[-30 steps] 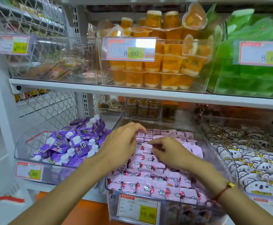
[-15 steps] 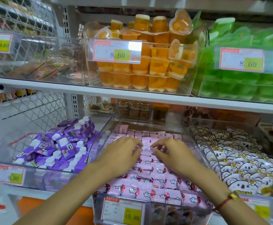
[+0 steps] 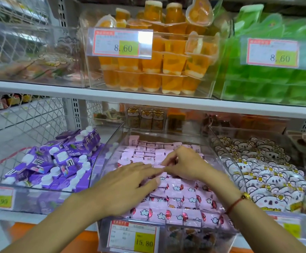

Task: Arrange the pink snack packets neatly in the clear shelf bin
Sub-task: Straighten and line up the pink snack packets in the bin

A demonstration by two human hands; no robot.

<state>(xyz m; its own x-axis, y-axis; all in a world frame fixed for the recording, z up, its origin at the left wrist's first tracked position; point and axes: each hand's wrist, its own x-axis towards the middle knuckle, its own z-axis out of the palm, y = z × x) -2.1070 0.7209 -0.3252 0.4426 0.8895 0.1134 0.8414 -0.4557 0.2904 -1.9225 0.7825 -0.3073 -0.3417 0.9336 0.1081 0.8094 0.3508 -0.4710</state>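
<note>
Since half-second ago, right hand [image 3: 186, 164] slid rearward, now pinching small pink foil snack packets [image 3: 174, 190] mid clear plastic shelf bin [image 3: 112, 141]. Left hand [image 3: 128, 181] flat, fingers straight, pressing front rows. Packets' long axes run left-right; loose one lies just ahead of right fingertips.

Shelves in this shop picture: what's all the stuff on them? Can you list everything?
pink snack packets: many, pink, in rows in the middle lower bin
clear shelf bin: one, see-through, middle of lower shelf
purple cartons: many, purple with white caps, lower left bin
koala packets: many, white and grey, lower right bin
orange jelly cups: many, orange, upper middle bin
green packs: many, green, upper right bin
price tags: several, white with yellow patches, on bin fronts
left hand: flat on the packets
right hand: fingers curled at a packet, red bracelet on wrist
</note>
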